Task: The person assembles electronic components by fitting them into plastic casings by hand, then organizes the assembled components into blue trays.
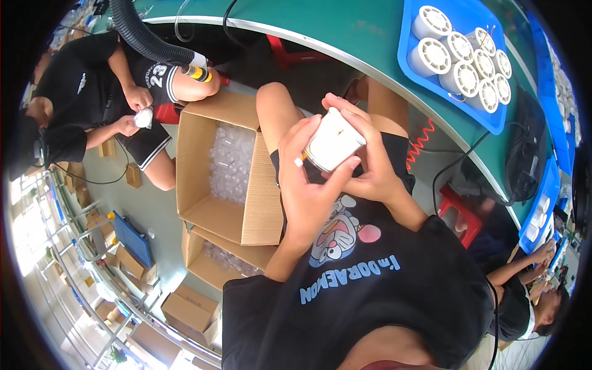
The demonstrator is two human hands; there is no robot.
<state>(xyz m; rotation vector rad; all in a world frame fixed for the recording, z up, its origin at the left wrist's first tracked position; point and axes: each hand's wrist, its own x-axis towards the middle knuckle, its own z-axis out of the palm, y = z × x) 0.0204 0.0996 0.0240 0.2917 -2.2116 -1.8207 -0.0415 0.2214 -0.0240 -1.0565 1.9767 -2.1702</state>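
At the left, a co-worker [77, 86] holds a small white thing [143, 118], too far off to make out well. Next comes an open cardboard box [262, 213] of clear plastic pieces [229, 163]. Above the lap, the left hand [296, 165] and right hand [377, 165] both grip a tilted white cup [336, 140] between them. Farther right, a blue tray [493, 122] of round white parts [430, 57] sits on the green table [357, 28].

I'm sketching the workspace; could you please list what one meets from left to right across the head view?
Small white piece, open cardboard box, held white part, blue tray of round white parts.
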